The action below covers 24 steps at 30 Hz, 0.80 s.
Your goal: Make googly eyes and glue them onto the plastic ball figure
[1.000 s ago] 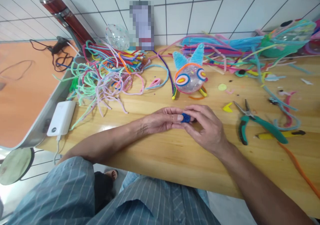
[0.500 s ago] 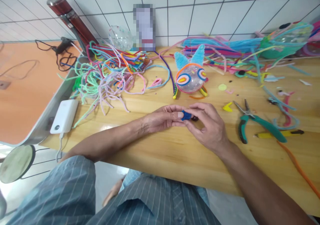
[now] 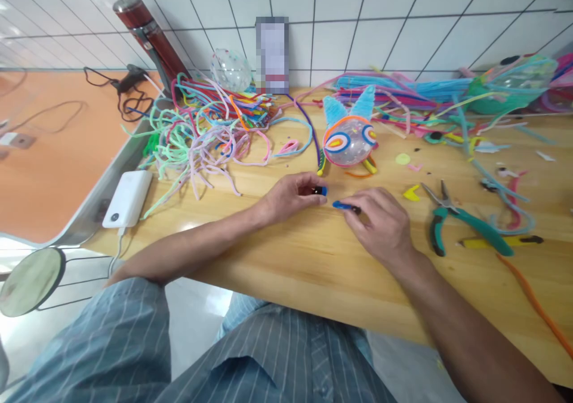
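My left hand is closed, its thumb and fingers pinching a small blue-and-black piece. Close by on the right, my right hand grips a small flat blue piece with a dark end. A short gap separates the two pieces. Their exact kind is too small to make out. Just beyond the hands stands a clear ball figure with blue fuzzy ears, ringed eyes and yellow feet.
Tangled pipe cleaners lie at the left, with more bundles along the wall. Green-handled pliers and a yellow cutter rest at the right. A white power bank, red flask and phone stand farther out.
My hands have moved apart; both were together at one blue spot before. Now each hand holds its own blue piece. The view has shifted slightly left.
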Tool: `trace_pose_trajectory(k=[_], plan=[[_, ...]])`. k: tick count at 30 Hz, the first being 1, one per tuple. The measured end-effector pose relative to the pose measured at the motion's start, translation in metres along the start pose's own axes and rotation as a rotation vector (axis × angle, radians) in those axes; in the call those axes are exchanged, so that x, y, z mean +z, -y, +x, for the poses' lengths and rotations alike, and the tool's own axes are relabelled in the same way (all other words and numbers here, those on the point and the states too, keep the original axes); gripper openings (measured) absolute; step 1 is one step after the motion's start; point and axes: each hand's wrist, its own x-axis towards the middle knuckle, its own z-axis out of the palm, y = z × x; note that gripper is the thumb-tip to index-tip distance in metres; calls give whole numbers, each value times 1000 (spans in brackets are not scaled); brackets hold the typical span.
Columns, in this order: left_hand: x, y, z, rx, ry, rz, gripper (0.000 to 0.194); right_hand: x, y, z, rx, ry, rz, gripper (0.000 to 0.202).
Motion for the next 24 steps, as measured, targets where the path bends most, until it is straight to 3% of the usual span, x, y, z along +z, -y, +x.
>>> trace_pose_trajectory(k=[4,7,12,16,20,24], plan=[[-11,3,-12,170,17,572,28,2,2,-2,-117,215,-93,5],[-24,11,-22,284,72,772,38,1,1,-2,-126,223,-71,10],[-42,19,-33,362,112,817,47,-1,-5,-1,-49,214,-13,12],[-41,22,-33,391,151,823,50,4,0,-1,-57,241,31,15],[-36,27,-26,465,162,847,36,12,13,0,-85,291,1,19],[-39,28,-22,440,129,915,26,19,18,1,-116,357,-66,15]])
